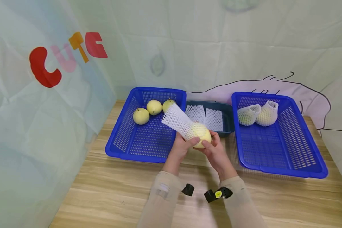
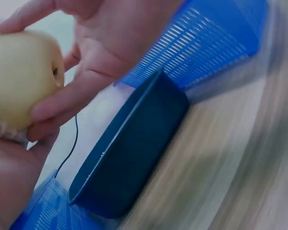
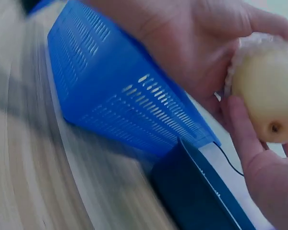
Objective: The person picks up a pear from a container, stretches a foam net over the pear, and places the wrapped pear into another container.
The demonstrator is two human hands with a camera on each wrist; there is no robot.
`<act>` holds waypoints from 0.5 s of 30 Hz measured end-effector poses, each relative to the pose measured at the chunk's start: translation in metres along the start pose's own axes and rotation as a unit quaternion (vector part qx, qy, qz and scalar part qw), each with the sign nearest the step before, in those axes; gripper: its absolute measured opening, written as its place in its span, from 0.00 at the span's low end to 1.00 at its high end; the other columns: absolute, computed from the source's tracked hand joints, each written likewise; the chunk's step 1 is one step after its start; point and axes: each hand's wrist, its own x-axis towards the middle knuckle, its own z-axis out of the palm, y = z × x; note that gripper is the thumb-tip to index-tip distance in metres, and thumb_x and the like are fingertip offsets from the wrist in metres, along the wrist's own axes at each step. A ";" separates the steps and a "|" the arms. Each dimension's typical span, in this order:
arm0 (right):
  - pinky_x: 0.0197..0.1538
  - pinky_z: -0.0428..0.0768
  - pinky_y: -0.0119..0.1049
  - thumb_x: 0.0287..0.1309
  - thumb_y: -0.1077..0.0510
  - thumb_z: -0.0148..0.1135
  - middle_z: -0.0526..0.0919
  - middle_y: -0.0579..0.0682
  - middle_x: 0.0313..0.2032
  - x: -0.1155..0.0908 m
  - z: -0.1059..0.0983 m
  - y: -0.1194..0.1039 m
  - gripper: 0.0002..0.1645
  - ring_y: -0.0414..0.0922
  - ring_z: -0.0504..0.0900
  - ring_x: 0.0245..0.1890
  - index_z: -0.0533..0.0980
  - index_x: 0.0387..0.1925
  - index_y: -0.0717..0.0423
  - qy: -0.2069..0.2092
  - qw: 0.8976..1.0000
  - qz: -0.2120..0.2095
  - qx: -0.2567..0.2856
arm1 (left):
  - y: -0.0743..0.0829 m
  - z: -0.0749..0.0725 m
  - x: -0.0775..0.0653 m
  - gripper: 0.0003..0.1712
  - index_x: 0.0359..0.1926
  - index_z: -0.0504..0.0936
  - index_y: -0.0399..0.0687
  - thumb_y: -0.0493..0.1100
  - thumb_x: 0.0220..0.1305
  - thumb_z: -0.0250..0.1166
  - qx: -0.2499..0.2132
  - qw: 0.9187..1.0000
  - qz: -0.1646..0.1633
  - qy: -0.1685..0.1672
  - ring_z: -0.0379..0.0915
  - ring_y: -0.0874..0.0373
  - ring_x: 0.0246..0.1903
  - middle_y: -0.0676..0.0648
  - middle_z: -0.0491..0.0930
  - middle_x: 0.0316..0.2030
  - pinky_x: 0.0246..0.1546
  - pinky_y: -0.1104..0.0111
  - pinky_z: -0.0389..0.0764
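Both hands hold a pale yellow pear [image 1: 203, 134] over the table, in front of the dark green bin. A white foam net sleeve [image 1: 176, 120] covers its upper part and stretches off toward the upper left. My left hand [image 1: 184, 145] grips the pear at the sleeve's side, thumb across the mesh. From the right, my right hand [image 1: 215, 152] grips the bare end, its thumb on the skin. In the left wrist view the pear [image 2: 24, 76] shows a small dark hollow at its uncovered end; the right wrist view shows the same pear [image 3: 269, 88] with mesh along one edge.
A blue basket [image 1: 136, 156] at left holds three pears [image 1: 141, 116]. Another blue basket [image 1: 285, 171] at right has two net-covered pears [image 1: 267, 114]. Between them, the dark green bin [image 1: 228, 118] contains flat foam sleeves [image 1: 214, 119]. A printed cloth wall stands behind.
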 end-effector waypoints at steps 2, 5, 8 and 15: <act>0.48 0.76 0.37 0.62 0.59 0.55 0.64 0.52 0.53 -0.001 -0.001 -0.001 0.23 0.42 0.74 0.46 0.57 0.54 0.50 -0.023 0.998 0.001 0.050 | 0.000 0.002 0.000 0.42 0.60 0.61 0.30 0.33 0.45 0.72 0.058 0.998 -0.001 -0.005 0.69 0.58 0.50 0.41 0.72 0.51 0.56 0.67 0.66; 0.56 0.71 0.38 0.71 0.52 0.35 0.62 0.51 0.59 -0.003 -0.002 -0.004 0.21 0.44 0.69 0.55 0.54 0.62 0.53 -0.072 0.991 0.012 0.108 | -0.001 0.006 -0.001 0.41 0.60 0.63 0.32 0.27 0.43 0.70 0.128 0.992 -0.003 -0.014 0.68 0.55 0.51 0.38 0.71 0.52 0.57 0.65 0.65; 0.60 0.66 0.36 0.69 0.37 0.23 0.64 0.49 0.61 -0.002 -0.002 -0.009 0.37 0.43 0.65 0.60 0.48 0.68 0.58 -0.085 0.989 0.040 0.112 | -0.002 0.012 -0.003 0.45 0.61 0.62 0.36 0.31 0.41 0.74 0.194 0.981 -0.012 -0.020 0.67 0.54 0.52 0.41 0.71 0.54 0.58 0.64 0.65; 0.50 0.71 0.31 0.65 0.33 0.31 0.77 0.41 0.44 0.003 0.004 -0.017 0.31 0.37 0.72 0.47 0.68 0.52 0.48 0.035 0.992 0.108 0.057 | -0.003 0.018 -0.010 0.59 0.65 0.56 0.44 0.45 0.33 0.80 0.430 0.896 0.100 -0.050 0.65 0.52 0.55 0.43 0.67 0.57 0.57 0.61 0.66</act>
